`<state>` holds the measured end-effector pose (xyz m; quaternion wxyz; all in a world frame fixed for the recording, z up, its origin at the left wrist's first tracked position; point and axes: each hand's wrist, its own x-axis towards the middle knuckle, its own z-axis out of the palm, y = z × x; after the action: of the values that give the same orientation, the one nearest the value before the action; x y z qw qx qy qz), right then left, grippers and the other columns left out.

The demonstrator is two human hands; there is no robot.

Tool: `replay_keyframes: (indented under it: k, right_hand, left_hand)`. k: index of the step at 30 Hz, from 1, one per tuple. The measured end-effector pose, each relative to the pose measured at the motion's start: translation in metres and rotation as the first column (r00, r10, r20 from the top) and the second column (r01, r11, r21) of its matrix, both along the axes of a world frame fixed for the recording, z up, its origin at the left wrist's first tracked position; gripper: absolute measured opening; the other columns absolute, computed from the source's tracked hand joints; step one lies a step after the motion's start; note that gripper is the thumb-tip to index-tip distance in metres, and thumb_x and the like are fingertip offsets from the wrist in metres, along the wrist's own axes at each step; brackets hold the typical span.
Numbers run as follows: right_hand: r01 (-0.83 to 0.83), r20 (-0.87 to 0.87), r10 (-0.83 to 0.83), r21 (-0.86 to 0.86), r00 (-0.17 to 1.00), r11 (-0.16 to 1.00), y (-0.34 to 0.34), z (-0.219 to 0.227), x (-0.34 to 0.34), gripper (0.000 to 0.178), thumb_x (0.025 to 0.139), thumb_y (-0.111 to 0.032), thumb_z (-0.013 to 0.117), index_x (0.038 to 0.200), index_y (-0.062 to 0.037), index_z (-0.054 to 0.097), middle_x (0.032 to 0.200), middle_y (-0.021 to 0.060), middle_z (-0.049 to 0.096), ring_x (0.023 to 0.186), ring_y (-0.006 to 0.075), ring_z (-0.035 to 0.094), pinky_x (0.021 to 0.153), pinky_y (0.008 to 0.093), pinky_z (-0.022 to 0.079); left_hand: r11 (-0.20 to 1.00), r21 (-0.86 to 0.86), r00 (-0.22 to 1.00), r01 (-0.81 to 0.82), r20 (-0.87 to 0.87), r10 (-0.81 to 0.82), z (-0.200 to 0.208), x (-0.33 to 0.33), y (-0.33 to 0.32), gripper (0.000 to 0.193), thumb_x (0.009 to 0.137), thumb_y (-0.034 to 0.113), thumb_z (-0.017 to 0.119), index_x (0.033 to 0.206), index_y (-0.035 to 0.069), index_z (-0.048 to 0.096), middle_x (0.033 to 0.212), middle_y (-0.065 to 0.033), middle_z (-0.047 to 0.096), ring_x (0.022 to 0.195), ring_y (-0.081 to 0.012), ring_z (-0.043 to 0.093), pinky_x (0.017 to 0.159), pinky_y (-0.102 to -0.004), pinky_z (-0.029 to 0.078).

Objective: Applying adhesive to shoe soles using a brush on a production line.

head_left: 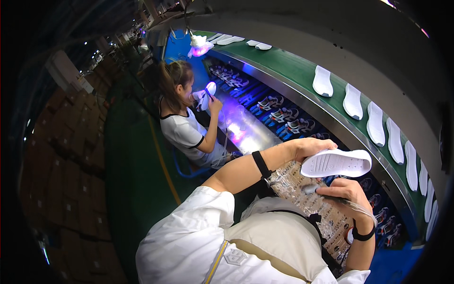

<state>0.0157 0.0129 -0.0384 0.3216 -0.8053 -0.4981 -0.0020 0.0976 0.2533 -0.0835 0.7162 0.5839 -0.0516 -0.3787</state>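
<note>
My left hand [316,147] grips a white shoe sole [336,164] by its upper edge, its ribbed, dotted cavity turned toward me. Just below the sole, my right hand [349,191] is closed around a slim brush-like tool with a pale grey tip [309,189]. A small gap separates that tip from the sole. Thin clear strands, perhaps a tube, trail from this hand past the wrist. Under both hands lies a worktop with a crinkled, plastic-covered printed sheet [289,182].
White soles [375,124] lie spaced along a green conveyor belt [288,59] above the bench. Shoe uppers [283,115] stand on a lower rack. To my left, a seated co-worker [184,128] holds a shoe and a pen-like tool beneath a lamp [199,46]. Stacked cartons [66,180] stand farther left.
</note>
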Motion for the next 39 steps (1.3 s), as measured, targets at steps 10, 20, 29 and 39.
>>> replay_keyframes:
  k: [10, 20, 29, 39]
  right_hand:
    - [0.108, 0.034, -0.110, 0.044, 0.993, 0.993, 0.002, -0.009, 0.002, 0.040, 0.069, -0.004, 0.087, 0.108, -0.0108, 0.080, 0.082, 0.0074, 0.065, 0.075, 0.0270, 0.066, 0.068, 0.0390, 0.053]
    - [0.096, 0.032, -0.095, -0.033, 0.995, 0.995, -0.006, -0.013, 0.012, 0.039, 0.067, -0.003, 0.086, 0.105, -0.0085, 0.079, 0.082, 0.0068, 0.065, 0.077, 0.0270, 0.064, 0.068, 0.0382, 0.052]
    - [0.285, -0.234, -0.228, 0.249, 0.945, 0.926, -0.019, -0.061, -0.009, 0.033, 0.078, -0.005, 0.085, 0.111, -0.0039, 0.078, 0.081, 0.0102, 0.066, 0.070, 0.0226, 0.061, 0.063, 0.0326, 0.047]
    - [0.473, -0.358, -0.380, 0.221, 0.853, 0.853, -0.029, -0.088, -0.028, 0.031, 0.080, 0.000, 0.079, 0.110, -0.0007, 0.077, 0.083, 0.0122, 0.069, 0.072, 0.0241, 0.062, 0.068, 0.0346, 0.048]
  left_hand:
    - [0.990, 0.091, 0.994, 0.110, -0.001, -0.111, -0.013, 0.011, 0.014, 0.051, 0.101, 0.044, 0.057, 0.130, 0.003, 0.067, 0.116, -0.0120, 0.072, 0.100, -0.0177, 0.071, 0.086, -0.0363, 0.057]
    - [0.999, 0.042, 0.998, 0.011, -0.063, -0.008, -0.030, 0.010, 0.030, 0.048, 0.106, 0.039, 0.052, 0.139, 0.004, 0.058, 0.114, -0.0148, 0.072, 0.093, -0.0273, 0.076, 0.081, -0.0481, 0.065]
    - [0.732, -0.629, 0.957, -0.261, -0.270, 0.109, -0.125, -0.039, 0.069, 0.072, 0.103, 0.054, 0.039, 0.155, 0.005, 0.043, 0.118, -0.0301, 0.067, 0.096, -0.0421, 0.074, 0.066, -0.0495, 0.066]
    - [0.493, -0.799, 0.847, -0.344, -0.037, 0.530, 0.019, 0.101, 0.104, 0.094, 0.104, 0.070, 0.028, 0.151, -0.011, 0.034, 0.133, -0.0355, 0.055, 0.109, -0.0442, 0.067, 0.088, -0.0442, 0.065]
